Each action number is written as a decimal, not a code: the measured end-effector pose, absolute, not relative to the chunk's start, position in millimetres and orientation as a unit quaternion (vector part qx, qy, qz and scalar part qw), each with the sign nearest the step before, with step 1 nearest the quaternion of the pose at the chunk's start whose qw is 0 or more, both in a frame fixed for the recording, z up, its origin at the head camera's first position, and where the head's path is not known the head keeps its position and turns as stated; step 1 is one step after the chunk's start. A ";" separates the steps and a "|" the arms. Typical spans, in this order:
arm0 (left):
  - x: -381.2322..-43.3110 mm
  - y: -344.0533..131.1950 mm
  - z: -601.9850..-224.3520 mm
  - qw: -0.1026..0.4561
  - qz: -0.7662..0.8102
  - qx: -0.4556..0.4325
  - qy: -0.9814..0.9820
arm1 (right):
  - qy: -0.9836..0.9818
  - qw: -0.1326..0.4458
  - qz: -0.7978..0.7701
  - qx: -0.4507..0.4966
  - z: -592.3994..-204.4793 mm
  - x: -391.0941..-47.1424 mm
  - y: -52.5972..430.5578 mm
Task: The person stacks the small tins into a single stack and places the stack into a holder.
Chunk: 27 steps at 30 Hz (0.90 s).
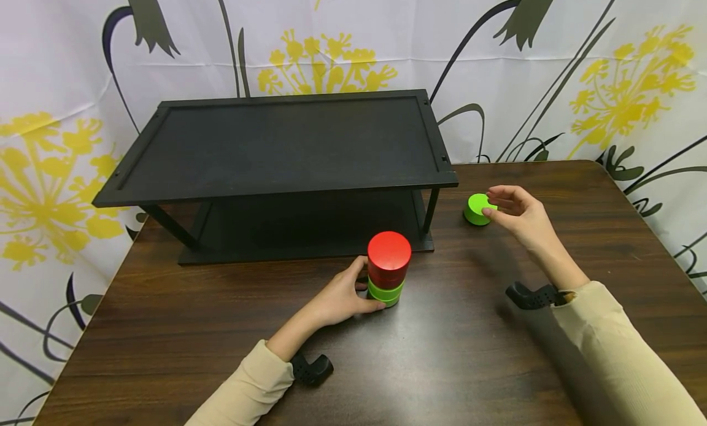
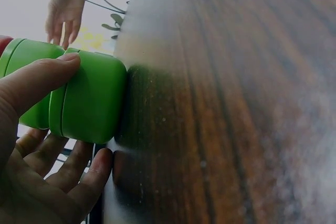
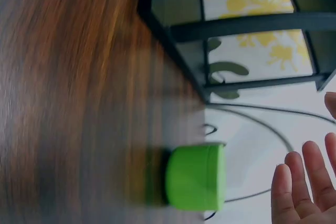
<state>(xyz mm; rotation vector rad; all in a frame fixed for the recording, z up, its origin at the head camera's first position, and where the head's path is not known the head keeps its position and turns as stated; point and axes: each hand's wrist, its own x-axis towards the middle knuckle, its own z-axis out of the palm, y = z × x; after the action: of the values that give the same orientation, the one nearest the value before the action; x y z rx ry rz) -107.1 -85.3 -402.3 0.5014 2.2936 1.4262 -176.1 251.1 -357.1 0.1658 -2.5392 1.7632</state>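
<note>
In the head view, a stack stands in front of the black shelf, with red [image 1: 389,254] on top and green round lidded containers [image 1: 385,295] below. My left hand [image 1: 339,297] holds this stack low down. Seen from the left wrist, the thumb [image 2: 44,80] presses on the lower green containers [image 2: 94,98] and the other fingers curve beneath on the far side. Further right is a single green lidded container [image 1: 478,210]. My right hand [image 1: 521,214] is beside it, fingers loosely bent; the right wrist view shows a gap between the fingers [image 3: 302,182] and that container [image 3: 194,177].
A black two-level shelf [image 1: 298,145] stands at the back left of the dark wooden table [image 1: 442,364], just behind the stack. Behind everything hangs a white cloth [image 1: 348,21] with yellow flowers and grey stems. Each wrist wears a black device [image 1: 312,369].
</note>
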 end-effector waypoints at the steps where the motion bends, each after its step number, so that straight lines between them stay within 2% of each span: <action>1: -107.1 -85.4 -402.1 0.196 0.509 0.179 0.819 | -0.822 0.022 0.568 0.050 -358.3 -177.3 252.6; 27: -107.3 -86.6 -401.7 0.192 0.508 0.187 0.819 | -0.856 0.021 0.516 -0.006 -382.9 -191.8 271.0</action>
<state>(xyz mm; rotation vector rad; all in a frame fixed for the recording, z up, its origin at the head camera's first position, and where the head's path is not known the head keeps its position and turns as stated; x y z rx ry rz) -107.3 -86.6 -401.7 0.5239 2.2987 1.4246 -191.8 271.0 -382.9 -0.0184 -2.6548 1.5999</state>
